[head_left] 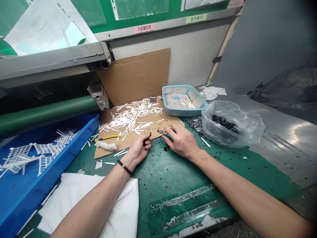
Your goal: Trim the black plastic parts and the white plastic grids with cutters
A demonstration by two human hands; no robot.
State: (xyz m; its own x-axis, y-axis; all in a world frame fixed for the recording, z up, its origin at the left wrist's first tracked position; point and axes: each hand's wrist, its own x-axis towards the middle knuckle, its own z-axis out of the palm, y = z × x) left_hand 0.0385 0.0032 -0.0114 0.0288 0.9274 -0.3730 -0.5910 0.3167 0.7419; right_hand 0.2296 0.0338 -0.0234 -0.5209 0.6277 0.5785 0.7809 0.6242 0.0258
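Observation:
My left hand (pixel 140 147), with a beaded bracelet on its wrist, pinches a small black part (pixel 150 134) between thumb and forefinger. Most of that part is hidden by the fingers. Just to the right, my right hand (pixel 182 140) is closed around blue-handled nippers (pixel 169 138), whose jaws (pixel 160 131) point left toward the left hand without touching it. Tiny black pieces (pixel 166 148) lie on the green tabletop below the nippers. Behind the hands, a heap of thin white strips (pixel 131 115) covers much of a cardboard sheet (pixel 153 127).
At left, a blue tray (pixel 59 155) holds white plastic lattices. A white cloth (pixel 121 205) lies near my left forearm. A yellow-handled tool (pixel 109 137) rests by a wrapped roll (pixel 106 145). Farther right are a light-blue basket (pixel 184 112) and a clear bag (pixel 245 127) of black parts.

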